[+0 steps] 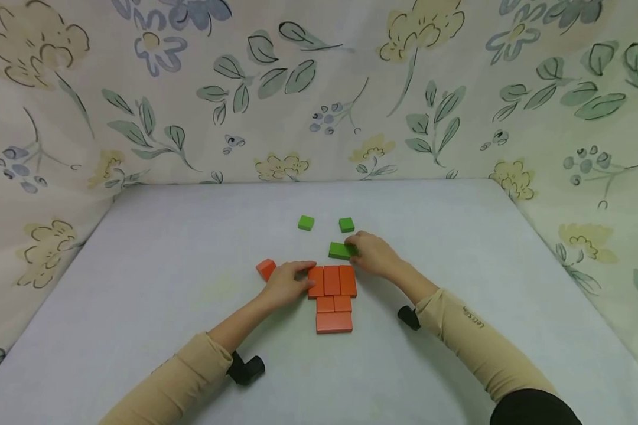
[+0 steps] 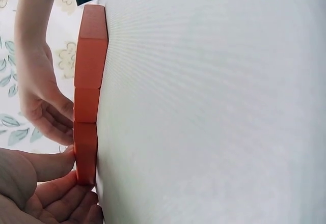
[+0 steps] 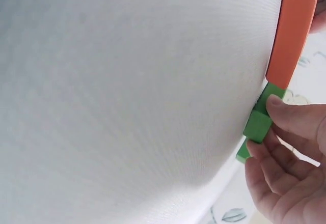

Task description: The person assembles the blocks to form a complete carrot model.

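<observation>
While the right hand [image 1: 375, 255] pinches a green cuboid [image 1: 339, 251], the left [image 1: 286, 285] pinches another [image 1: 318, 281], orange.

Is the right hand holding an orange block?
No, the head view shows the right hand gripping a rectangular green block.

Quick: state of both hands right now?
Left hand: closed, holding the leftmost of three side-by-side orange rectangular blocks.
Right hand: closed, pinching the long green rectangular block by its right end.
</observation>
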Tool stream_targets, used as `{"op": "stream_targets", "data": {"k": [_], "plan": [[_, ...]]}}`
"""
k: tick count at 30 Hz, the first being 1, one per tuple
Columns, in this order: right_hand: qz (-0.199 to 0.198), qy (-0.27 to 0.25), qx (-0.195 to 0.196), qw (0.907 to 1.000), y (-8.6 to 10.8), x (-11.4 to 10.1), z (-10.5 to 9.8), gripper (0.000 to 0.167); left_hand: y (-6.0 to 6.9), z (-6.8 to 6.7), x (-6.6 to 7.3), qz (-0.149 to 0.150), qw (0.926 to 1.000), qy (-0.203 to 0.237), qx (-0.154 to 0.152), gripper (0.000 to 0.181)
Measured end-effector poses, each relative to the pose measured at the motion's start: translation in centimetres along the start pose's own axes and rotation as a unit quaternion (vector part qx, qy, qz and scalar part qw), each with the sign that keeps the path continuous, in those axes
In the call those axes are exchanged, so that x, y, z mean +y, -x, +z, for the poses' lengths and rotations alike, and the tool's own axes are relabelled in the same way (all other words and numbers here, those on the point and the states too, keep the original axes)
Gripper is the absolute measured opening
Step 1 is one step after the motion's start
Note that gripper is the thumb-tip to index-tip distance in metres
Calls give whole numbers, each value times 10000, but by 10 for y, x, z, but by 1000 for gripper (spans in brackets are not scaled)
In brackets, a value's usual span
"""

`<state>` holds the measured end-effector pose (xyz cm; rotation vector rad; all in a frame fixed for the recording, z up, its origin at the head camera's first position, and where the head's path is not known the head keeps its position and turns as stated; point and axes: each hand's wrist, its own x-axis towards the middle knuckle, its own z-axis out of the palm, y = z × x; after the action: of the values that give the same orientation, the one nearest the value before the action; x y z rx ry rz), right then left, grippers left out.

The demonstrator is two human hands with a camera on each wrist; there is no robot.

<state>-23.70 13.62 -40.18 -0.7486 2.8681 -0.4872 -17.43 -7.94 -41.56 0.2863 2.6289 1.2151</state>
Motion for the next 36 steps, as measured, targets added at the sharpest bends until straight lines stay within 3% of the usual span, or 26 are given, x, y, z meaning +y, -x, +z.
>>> {"op": "stream_targets", "data": {"k": [12,18,24,29,36], "plan": [[-331,-341,-61,9989,4,-9,-5,34,-2,0,2,-49,9999,-124,-2,41],[-625,-381,-140,9972,-2,-16,-7,32,-2,-1,2,-61,9999,-137,17,43],[-506,-629,-471,9956,-10,-17,-8,34,-3,0,1,-30,9999,-87,134,55],[-429,-906,-695,9925,-13,-16,-8,33,-2,-1,1,-19,9996,-219,163,50],[-452,-1005,-652,9918,-14,-12,-7,27,-1,-2,2,-44,9997,-206,124,48]]}}
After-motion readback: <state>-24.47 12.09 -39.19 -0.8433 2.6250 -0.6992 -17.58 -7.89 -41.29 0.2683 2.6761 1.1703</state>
